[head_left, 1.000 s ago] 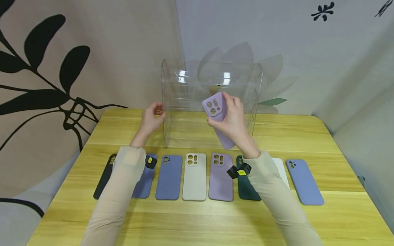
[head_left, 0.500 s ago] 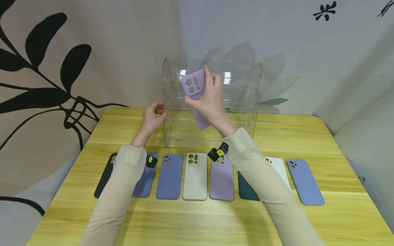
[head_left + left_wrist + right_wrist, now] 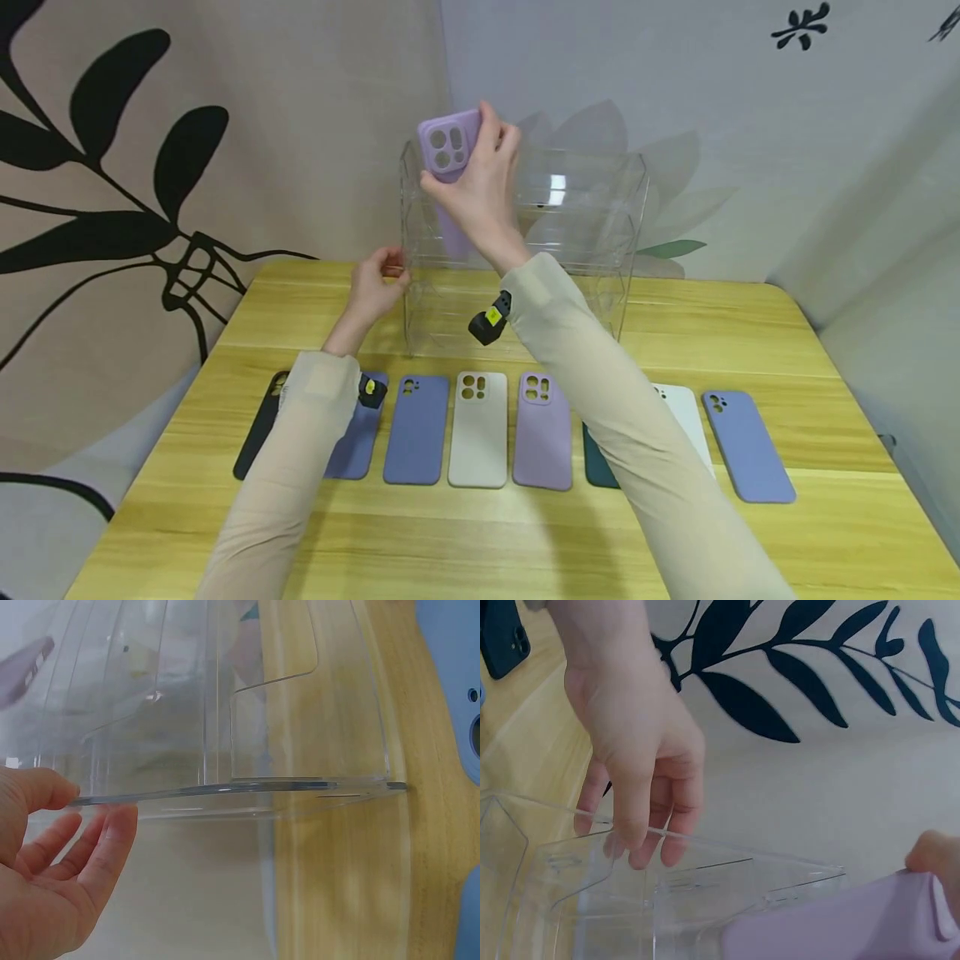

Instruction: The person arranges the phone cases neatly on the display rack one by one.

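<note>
My right hand [image 3: 480,187] holds a light purple phone case [image 3: 832,919], which has large camera cutouts at its upper end. The case is raised and tilted at the upper left of a clear acrylic display rack [image 3: 632,250], its lower part behind or within the transparent panels; I cannot tell which. Beside the rack's left side panel is my left hand [image 3: 377,285]. In the left wrist view its thumb lies above the panel edge and the fingers below, pinching it. The right wrist view shows only a little of the right hand, at the right border.
Several phone cases lie in a row on the wooden table [image 3: 465,542], among them a black one [image 3: 257,433], a white one [image 3: 478,442], a purple one [image 3: 542,446], a partly covered dark green one [image 3: 598,462] and a blue one [image 3: 750,450]. A patterned cloth wall [image 3: 337,125] stands behind.
My right hand has lifted the purple phone case up and to the left, from before the rack's middle to its upper left. The left hand stays at the side panel.
</note>
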`<action>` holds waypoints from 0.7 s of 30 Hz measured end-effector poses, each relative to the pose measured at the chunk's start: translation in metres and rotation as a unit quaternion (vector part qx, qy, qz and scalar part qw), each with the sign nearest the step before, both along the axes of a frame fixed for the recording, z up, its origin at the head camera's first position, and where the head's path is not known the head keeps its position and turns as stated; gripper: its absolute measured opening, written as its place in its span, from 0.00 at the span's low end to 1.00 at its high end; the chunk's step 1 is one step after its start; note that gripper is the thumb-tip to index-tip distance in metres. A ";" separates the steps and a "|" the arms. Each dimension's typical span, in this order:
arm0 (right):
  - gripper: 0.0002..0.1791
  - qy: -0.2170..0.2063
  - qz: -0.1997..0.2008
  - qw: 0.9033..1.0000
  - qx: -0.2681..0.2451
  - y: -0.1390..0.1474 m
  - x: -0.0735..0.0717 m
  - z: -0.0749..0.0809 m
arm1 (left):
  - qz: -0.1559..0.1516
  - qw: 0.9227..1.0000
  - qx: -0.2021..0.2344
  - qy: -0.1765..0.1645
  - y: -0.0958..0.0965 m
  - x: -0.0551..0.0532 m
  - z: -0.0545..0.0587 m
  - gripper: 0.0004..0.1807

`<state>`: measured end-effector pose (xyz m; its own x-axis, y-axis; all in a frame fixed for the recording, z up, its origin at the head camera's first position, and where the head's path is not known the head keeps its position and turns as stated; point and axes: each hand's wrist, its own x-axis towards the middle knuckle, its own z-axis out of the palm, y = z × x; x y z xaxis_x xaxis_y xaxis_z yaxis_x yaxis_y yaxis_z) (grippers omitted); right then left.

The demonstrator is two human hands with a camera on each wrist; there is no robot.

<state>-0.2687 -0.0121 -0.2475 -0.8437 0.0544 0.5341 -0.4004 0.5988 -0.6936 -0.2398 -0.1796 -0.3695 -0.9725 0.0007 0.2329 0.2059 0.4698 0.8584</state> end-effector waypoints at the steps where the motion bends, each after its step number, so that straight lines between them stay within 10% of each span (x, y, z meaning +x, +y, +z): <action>1: 0.54 0.011 -0.003 1.000 -0.001 -0.002 -0.002 -0.001 | 0.001 1.000 -0.001 0.002 0.000 0.000 0.000 0.19; 21: 0.53 0.059 -0.089 0.991 -0.084 -0.024 -0.026 -0.027 | 0.000 1.000 0.008 0.012 0.012 0.001 0.000 0.19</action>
